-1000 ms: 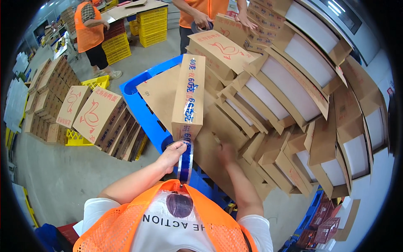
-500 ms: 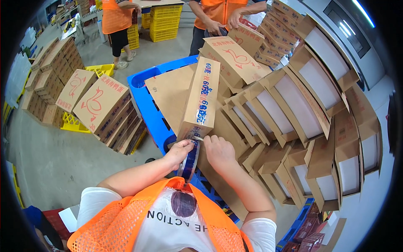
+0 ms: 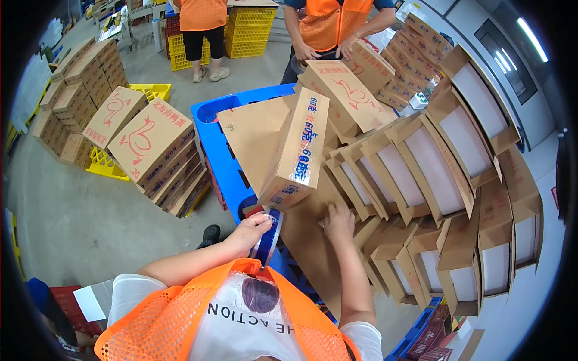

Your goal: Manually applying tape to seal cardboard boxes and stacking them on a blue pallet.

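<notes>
In the head view my left hand (image 3: pixel 256 227) grips a roll of blue printed tape (image 3: pixel 269 239) just below the near end of a long, narrow taped carton (image 3: pixel 293 150). The carton rests on flat brown cardboard (image 3: pixel 250 132) over a blue plastic pallet (image 3: pixel 220 162). To the right of the carton, low over the cardboard, my right hand (image 3: pixel 337 222) has its fingers curled; what they hold is hidden. Many cartons with open flaps and white inner faces (image 3: pixel 421 168) stand stacked at the right.
A co-worker in an orange vest (image 3: pixel 330 24) has both hands by printed cartons (image 3: pixel 343 96) beyond the pallet; another person (image 3: pixel 201 18) stands near yellow crates (image 3: pixel 247 36). Carton stacks (image 3: pixel 150 144) stand at the left, and red crates (image 3: pixel 421 340) at lower right.
My right hand came to the tape at the carton's near end, then moved away right; the tape now ends below the carton. The view shifted, and the person by the yellow crates changed position.
</notes>
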{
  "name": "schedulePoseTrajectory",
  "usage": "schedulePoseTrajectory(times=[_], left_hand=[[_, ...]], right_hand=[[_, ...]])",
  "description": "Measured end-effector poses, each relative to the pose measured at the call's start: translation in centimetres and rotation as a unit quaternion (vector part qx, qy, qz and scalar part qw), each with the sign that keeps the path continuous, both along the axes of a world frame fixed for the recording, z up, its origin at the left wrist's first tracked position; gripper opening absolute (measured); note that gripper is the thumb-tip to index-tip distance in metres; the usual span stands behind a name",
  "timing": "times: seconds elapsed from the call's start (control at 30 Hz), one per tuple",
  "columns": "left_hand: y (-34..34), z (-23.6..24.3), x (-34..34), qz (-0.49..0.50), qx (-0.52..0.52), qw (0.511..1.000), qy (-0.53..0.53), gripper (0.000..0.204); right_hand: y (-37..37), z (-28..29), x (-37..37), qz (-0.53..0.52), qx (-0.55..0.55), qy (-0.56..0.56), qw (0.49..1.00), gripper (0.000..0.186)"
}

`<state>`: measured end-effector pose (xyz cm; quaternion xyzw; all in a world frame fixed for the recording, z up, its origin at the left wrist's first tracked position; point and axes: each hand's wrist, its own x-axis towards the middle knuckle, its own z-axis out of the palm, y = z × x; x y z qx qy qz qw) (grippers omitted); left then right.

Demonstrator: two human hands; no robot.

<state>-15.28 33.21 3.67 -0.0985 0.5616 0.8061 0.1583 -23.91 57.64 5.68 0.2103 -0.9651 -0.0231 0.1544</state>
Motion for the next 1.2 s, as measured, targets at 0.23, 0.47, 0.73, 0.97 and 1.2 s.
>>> schedulePoseTrajectory(times=[0.23, 0.47, 0.73, 0.97, 1.2], left_hand=[[-1.4, 0.7, 1.6, 0.066, 0.088, 0.994, 0.008, 0.013], [-6.4, 3.0, 4.5, 0.235, 0.194, 0.949, -0.082, 0.012], [-11.5, 3.2, 4.8, 0.286, 0.146, 0.945, -0.063, 0.010], [-18.0, 3.5, 6.1, 0.272, 0.227, 0.935, -0.022, 0.015], [-27.6, 6.5, 10.2, 0.338, 0.183, 0.919, 0.085, 0.018]], right_hand=[[-8.6, 6.6, -1.2, 0.223, -0.571, -0.450, 0.649, 0.023], [-4.7, -1.6, -1.0, -0.108, -0.197, -0.390, 0.893, 0.027], [-11.9, 11.0, -9.9, -0.019, -0.540, -0.268, 0.798, 0.087], [-18.7, 11.6, -13.9, -0.241, -0.325, -0.268, 0.874, 0.096], [-18.2, 11.1, -15.2, -0.206, -0.232, -0.192, 0.931, 0.101]])
